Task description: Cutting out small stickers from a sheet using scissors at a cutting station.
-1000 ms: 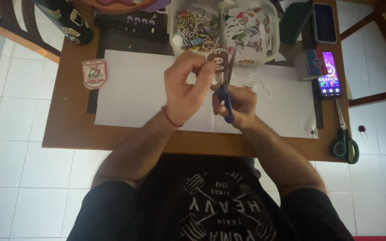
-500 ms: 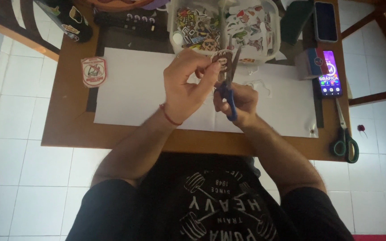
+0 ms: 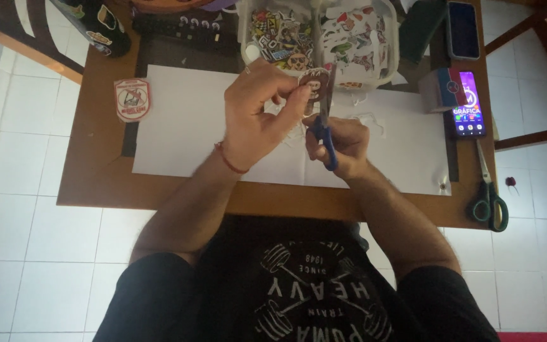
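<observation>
My left hand [image 3: 257,117] pinches a small printed sticker cut-out [image 3: 313,83] between thumb and fingers, held above the white sheet [image 3: 185,126]. My right hand [image 3: 343,142] grips blue-handled scissors [image 3: 326,130], blades pointing up along the sticker's right edge. Both hands meet over the middle of the wooden table [image 3: 96,171]. A red thread band sits on my left wrist.
Two clear tubs of cut stickers [image 3: 280,31] [image 3: 362,35] stand at the back. A lit phone [image 3: 468,104] and a dark phone [image 3: 462,28] lie at right, green-handled scissors [image 3: 489,196] at the right edge, a round sticker [image 3: 132,98] at left. White tiled floor surrounds the table.
The hands stay in the same place; the scissors and the sticker have shifted only slightly against each other.
</observation>
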